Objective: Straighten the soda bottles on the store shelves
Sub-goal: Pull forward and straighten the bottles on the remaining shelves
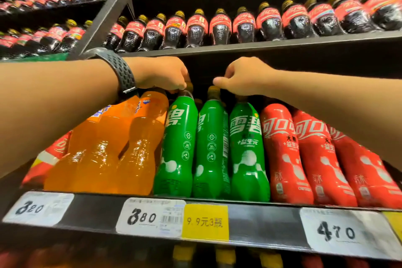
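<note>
Reference mark: the yellow tag (204, 221) on the shelf edge (261, 220).

Location of goods: three green soda bottles stand in a row directly above the tag. The middle green bottle (210, 148) is over the tag. The left green bottle (176, 148) and right green bottle (248, 148) touch it on either side. Orange bottles (121, 143) stand up-left of the tag, red bottles (287, 154) up-right.

Axis: each green bottle has its long axis upright, base at the shelf edge and cap up and away from the viewer.

Hands: both are high above the tag, at cap level, so the bottles hang below them.
- The left hand (161, 74) has its fingers curled over the top of the left green bottle and appears to grip its cap.
- The right hand (243, 76) is curled over the cap of the right green bottle, which it hides. Its thumb lies just above the middle cap, and contact there cannot be confirmed.

Facing: the right green bottle shows its full label forward. The left and middle are turned, showing partial characters, and the middle one shows its barcode side.

Assessment: the correction needed is a twist about the upright axis. The right hand is nearer the middle bottle.
</note>
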A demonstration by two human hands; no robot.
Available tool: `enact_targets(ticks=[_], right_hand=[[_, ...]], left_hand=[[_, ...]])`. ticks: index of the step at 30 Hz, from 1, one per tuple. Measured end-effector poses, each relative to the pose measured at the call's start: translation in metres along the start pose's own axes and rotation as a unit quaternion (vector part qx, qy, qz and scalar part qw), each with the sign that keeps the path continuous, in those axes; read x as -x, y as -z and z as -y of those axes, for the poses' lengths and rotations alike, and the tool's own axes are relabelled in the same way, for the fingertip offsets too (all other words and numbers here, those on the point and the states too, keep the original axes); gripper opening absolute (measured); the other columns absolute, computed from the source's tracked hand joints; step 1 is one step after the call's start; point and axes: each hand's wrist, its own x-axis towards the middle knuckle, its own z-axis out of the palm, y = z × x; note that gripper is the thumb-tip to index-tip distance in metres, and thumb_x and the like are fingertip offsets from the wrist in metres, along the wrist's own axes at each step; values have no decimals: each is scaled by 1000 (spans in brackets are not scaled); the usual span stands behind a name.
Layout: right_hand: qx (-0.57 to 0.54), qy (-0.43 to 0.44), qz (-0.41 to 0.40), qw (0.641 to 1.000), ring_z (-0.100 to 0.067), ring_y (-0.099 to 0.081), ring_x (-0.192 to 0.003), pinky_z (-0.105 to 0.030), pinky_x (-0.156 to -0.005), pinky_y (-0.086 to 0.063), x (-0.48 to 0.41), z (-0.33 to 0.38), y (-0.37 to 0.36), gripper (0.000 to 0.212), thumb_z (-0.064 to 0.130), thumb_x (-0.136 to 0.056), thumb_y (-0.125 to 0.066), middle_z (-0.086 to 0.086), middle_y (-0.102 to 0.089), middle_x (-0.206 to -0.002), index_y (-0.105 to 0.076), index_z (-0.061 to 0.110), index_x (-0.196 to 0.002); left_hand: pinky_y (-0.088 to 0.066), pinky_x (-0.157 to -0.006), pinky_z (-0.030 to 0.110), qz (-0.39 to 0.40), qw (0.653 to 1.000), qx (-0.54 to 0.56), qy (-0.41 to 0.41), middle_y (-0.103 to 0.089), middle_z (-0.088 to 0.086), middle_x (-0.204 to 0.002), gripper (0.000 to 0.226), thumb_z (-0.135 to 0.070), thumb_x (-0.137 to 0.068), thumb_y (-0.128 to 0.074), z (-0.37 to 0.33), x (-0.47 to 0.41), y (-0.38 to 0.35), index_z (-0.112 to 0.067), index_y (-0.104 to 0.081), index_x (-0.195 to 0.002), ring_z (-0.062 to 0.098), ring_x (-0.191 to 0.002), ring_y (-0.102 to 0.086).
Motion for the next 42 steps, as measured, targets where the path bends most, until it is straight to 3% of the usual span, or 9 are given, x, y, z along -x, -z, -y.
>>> enact_targets(ticks=[4,13,17,22,26,32,36,39,42], right_hand=[[12,-36,41,998,-29,-60,-91,-31,-72,-48,-9,23,-16,66,72,-78,-52,-9,-63,-95,-66,11,-101],[-16,-89,96,991,-24,-58,-80,-27,-59,-43,-10,34,-10,44,44,-82,-69,-9,-64,-92,-68,6,-104],[-35,-96,111,989,-28,-62,-93,-32,-74,-52,-9,31,-8,44,41,-84,-68,-12,-66,-107,-66,7,-112],[-37,-109,80,990,-28,-61,-97,-30,-71,-47,-8,33,-6,62,59,-78,-65,-10,-64,-107,-63,9,-114],[-26,-97,84,991,-29,-63,-100,-37,-83,-55,-7,35,-6,55,49,-79,-70,-12,-66,-108,-64,7,-114],[-87,-105,89,987,-23,-57,-91,-28,-70,-44,-6,30,-7,38,37,-83,-70,-7,-63,-107,-68,14,-113],[-103,-119,90,983,-24,-59,-94,-29,-72,-48,-7,30,-8,42,41,-82,-69,-7,-63,-109,-66,14,-114],[-103,-134,71,983,-27,-60,-99,-32,-77,-51,-6,31,-10,59,54,-77,-69,-9,-63,-110,-63,10,-115],[-102,-131,68,984,-27,-62,-97,-36,-84,-54,-4,33,-12,53,50,-75,-74,-9,-66,-106,-67,11,-110]], left_hand=[[-36,-61,26,-37,999,-23,-18,-60,-2,-81,21,-18,-85,-61,0,3,-2,-14,-71,-103,18,-78,-52],[-41,-65,32,-68,997,-20,-27,-67,11,-95,24,-25,-84,-63,-4,-2,-6,-7,-71,-98,24,-82,-56],[-39,-65,31,-73,997,-8,-35,-67,10,-99,25,-29,-85,-65,-4,-4,-8,-8,-70,-97,23,-84,-55],[-50,-79,33,-38,998,43,-31,-68,7,-108,37,-38,-85,-67,4,-5,-8,-10,-71,-108,23,-98,-61],[-46,-72,30,-57,997,56,-21,-69,6,-103,34,-39,-81,-72,1,-8,-11,-13,-74,-103,21,-95,-61],[-44,-70,29,-80,994,79,-8,-69,4,-99,37,-42,-79,-73,1,-5,-16,-12,-74,-101,19,-91,-59],[-41,-61,26,-80,991,111,-11,-64,0,-88,36,-42,-86,-65,6,-4,-13,-9,-69,-100,15,-81,-56],[-42,-68,26,-102,987,119,-24,-68,1,-100,25,-31,-88,-63,12,-4,-14,-14,-72,-105,15,-88,-57],[-42,-72,26,-130,985,111,-31,-69,2,-102,21,-30,-86,-66,15,-1,-18,-16,-74,-101,15,-90,-57]])
